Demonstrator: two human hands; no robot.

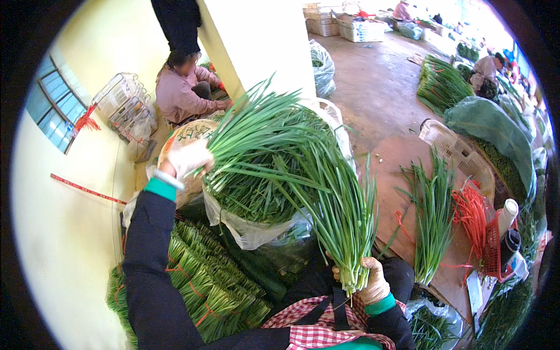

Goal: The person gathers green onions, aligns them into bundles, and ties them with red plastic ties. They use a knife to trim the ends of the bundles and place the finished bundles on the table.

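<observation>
My left hand, in a pale glove and blurred, is closed around the stem end of a bunch of garlic chives. Its leaves fan out over a plastic-lined container full of loose green leaves. Close to my lap, my gloved right hand grips a second bunch of chives near its stem ends, leaves pointing up and away. To the right, a smaller bunch of chives lies on a flat board, beside red ties.
Bundled chives with red ties are stacked at lower left. A red basket holds a white roll and a dark cup-like object; a flat blade-like piece lies below. A person sits beside the pillar. Others work far right.
</observation>
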